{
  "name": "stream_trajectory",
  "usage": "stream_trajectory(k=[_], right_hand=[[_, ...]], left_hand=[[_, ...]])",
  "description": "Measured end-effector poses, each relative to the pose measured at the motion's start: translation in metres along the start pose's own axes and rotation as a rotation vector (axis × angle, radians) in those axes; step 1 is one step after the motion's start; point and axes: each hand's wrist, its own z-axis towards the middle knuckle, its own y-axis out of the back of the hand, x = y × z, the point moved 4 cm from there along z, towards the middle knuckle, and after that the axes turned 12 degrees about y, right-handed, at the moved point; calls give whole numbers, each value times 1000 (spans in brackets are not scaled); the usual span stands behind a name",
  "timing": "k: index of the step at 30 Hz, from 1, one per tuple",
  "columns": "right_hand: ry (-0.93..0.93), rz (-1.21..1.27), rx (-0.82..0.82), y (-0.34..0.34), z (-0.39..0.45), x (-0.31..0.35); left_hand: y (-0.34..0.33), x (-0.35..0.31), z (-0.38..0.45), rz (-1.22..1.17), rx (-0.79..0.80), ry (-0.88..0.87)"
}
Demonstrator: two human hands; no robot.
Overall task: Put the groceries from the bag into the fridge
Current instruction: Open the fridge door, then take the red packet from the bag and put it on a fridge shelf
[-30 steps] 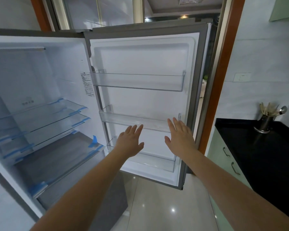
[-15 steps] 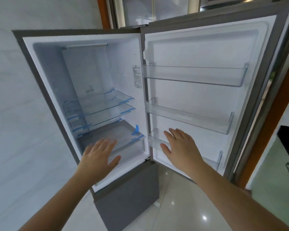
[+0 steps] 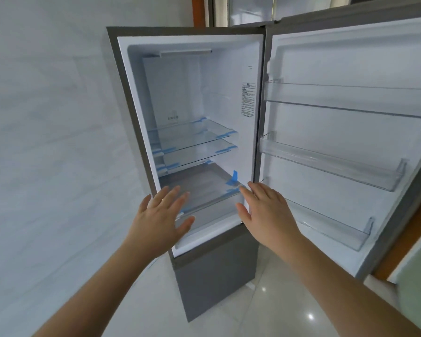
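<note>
A grey fridge (image 3: 141, 132) stands ahead with its upper door (image 3: 350, 132) swung wide to the right. Inside are two glass shelves (image 3: 195, 137) with blue tape and a covered drawer (image 3: 204, 188) below; nothing lies on them. The door holds three clear bins (image 3: 338, 164), all bare. My left hand (image 3: 161, 215) is spread flat in front of the drawer cover. My right hand (image 3: 267, 210) is spread by the fridge's lower right edge, near the hinge. Neither hand holds anything. No bag or groceries are in view.
A pale tiled wall (image 3: 46, 142) runs along the left of the fridge. A glossy white floor (image 3: 265, 300) lies below. The closed grey lower door (image 3: 214, 271) sits under the open compartment. A green cabinet (image 3: 418, 276) edges in at the far right.
The view has swung left, bringing the fridge interior to the centre and the black counter out of sight. Both spread hands have moved from the door bins across to the fridge's lower opening.
</note>
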Motion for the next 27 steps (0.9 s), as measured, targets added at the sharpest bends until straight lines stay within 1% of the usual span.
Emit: stream_trajectory(k=[3,6,8,12,16,22,27], right_hand=[[-41,-19,-2,3,-7,13],[-114,-46,-14,6,-20,20],[-191,-45,9,6,-32,21],[-370,-78,75,4,-71,17],[-498,-104,49,15,-119,18],[-752,-246,24,52,-212,18],[-942,-288,42,86,-302,35]], left_hand=[[3,5,2,-24,-2,-67],[8,-1,1,-55,-20,-177],[10,-10,1,-61,-48,-256],[2,-37,9,-61,-19,-384],[3,-81,-4,-80,-41,-523],[16,-167,-53,-148,-58,-748],[37,-232,-115,-204,-70,-977]])
